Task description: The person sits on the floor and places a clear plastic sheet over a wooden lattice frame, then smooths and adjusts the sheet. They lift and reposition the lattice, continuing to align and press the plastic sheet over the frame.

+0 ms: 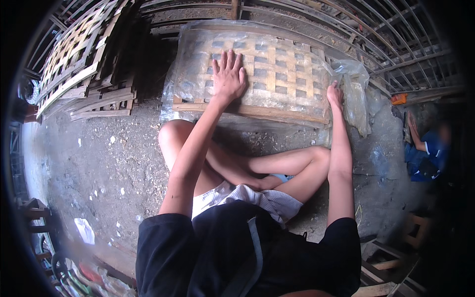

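In front of my crossed legs lies a woven bamboo panel (pixel 284 85) with a wooden frame and square gaps. Clear plastic sheet (pixel 355 101) covers it and bunches loosely past its right end. My left hand (pixel 229 81) lies flat on the covered panel, left of its middle, fingers spread and holding nothing. At the panel's right edge, my right hand (pixel 335 94) is closed, with its fingers curled on the plastic. Its fingertips are partly hidden.
Stacked woven bamboo panels (pixel 81 64) lean at the far left. Slatted racks (pixel 396 44) line the back. Another person (pixel 428 151) in blue sits at the right. White scraps (pixel 84 230) dot the concrete floor (pixel 118 168). Wooden frames (pixel 388 267) stand at lower right.
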The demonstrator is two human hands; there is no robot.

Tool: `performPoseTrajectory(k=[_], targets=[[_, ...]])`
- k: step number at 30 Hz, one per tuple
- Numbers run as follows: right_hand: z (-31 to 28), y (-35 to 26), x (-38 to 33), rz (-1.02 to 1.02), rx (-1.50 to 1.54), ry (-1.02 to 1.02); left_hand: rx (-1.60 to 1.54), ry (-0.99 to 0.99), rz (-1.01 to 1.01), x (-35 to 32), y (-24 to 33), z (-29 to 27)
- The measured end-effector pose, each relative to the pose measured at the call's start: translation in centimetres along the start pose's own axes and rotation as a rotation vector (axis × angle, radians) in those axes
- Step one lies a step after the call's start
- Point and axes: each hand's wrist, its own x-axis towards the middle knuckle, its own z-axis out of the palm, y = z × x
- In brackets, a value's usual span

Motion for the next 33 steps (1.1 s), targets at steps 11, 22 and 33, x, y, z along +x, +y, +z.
performPoseTrajectory(k=[11, 22, 33], targets=[[8.7, -20.3, -14.3, -0.967, -0.166, -0.062, 0.068, -0.032, -0.038, -0.7, -2.4, -1.4], [0.9, -6.9, 3.3, -0.361, -0.19, 0.437, -0.066, -0.001, -0.025, 0.3, 1.0, -0.9], [7.6, -11.3, -6.8, -0.425, -0.172, 0.044, 0.09, -0.027, -0.108, -0.9, -3.6, -2.1]])
